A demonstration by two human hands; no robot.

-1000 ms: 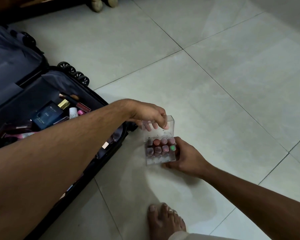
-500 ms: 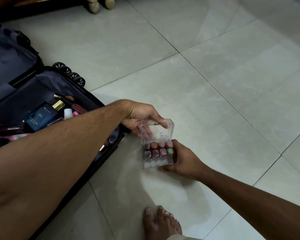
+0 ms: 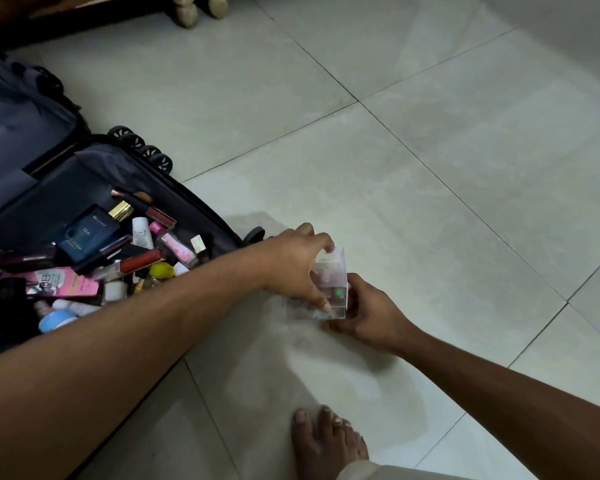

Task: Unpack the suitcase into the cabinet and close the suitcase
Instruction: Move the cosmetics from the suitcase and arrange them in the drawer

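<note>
Fingers [image 3: 317, 296] gripping clear box [image 3: 336, 268], suitcase [image 3: 194, 209] beside

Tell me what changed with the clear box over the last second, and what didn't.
The left hand swung the lid of the clear box from upright down over the small bottles inside, and its fingers now lie over the box's top and front. The right hand holds the box's right side on the floor as before. The suitcase stays open and full.

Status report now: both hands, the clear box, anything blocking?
Left hand and right hand both grip clear box on the floor. Suitcase open, full of cosmetics. Nothing blocking.
</note>
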